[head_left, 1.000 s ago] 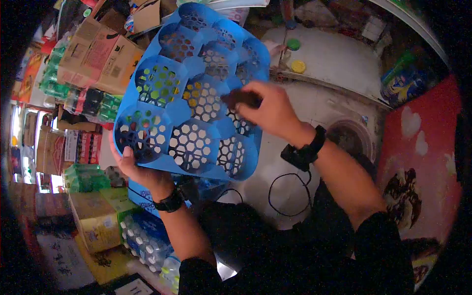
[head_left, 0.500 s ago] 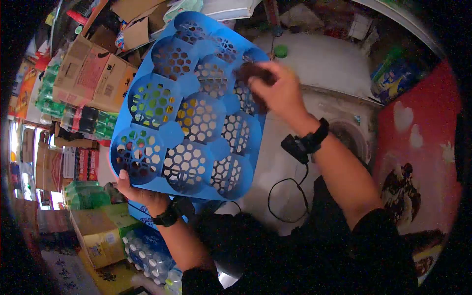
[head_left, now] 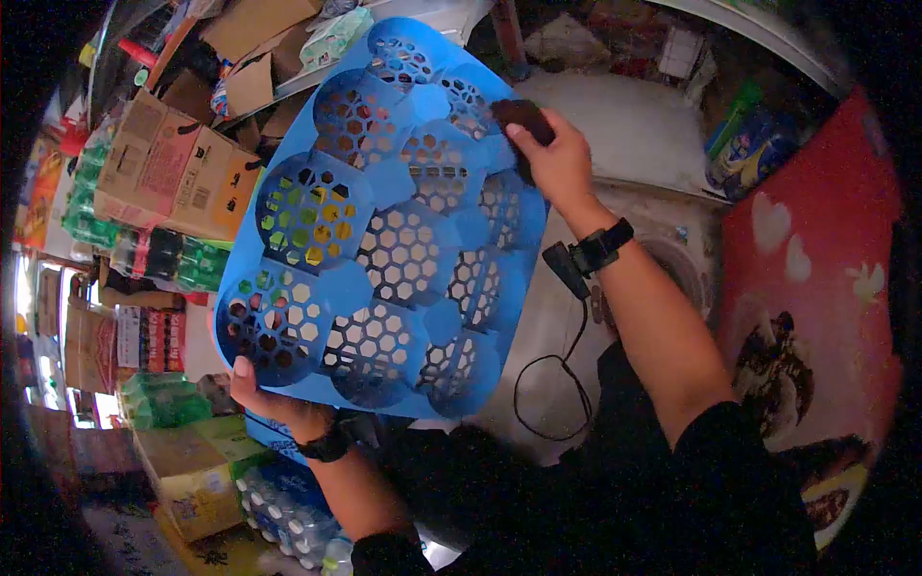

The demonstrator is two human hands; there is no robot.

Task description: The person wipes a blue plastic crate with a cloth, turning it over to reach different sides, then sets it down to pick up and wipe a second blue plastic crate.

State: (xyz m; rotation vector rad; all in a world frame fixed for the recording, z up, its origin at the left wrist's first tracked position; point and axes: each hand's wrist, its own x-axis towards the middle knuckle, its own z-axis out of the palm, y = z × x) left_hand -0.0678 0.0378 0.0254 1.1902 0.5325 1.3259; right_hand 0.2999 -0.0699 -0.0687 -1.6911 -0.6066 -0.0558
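My right hand (head_left: 555, 154) has climbed up the blue plastic crate tray (head_left: 384, 221) since a moment ago, from the middle cells to the upper right edge, and the tray itself now fills more of my view, tipped up on its lower edge.

Far left, stacked cardboard boxes (head_left: 163, 163) sit above shrink-wrapped packs of green bottles (head_left: 163, 254). Lower left, more packs of bottled water (head_left: 288, 499) lie below my arm.

My left hand (head_left: 264, 389) is clamped on the tray's bottom left corner, thumb pressed on the front face by the lowest round cell, fingers hidden behind. A black band circles that wrist.

The tray stands between my two hands, held up in the air in front of me, its honeycomb-holed round cells facing me.

My right hand is closed on a dark brown rag (head_left: 523, 115), pressing it against the tray's upper right rim. A black wrist strap (head_left: 600, 247) with a small device sits on that wrist, and a black cable (head_left: 557, 384) loops down from it.

To the right, a white washing machine (head_left: 653, 134) stands behind my arm, and a red patterned cloth (head_left: 816, 288) lies beyond it.
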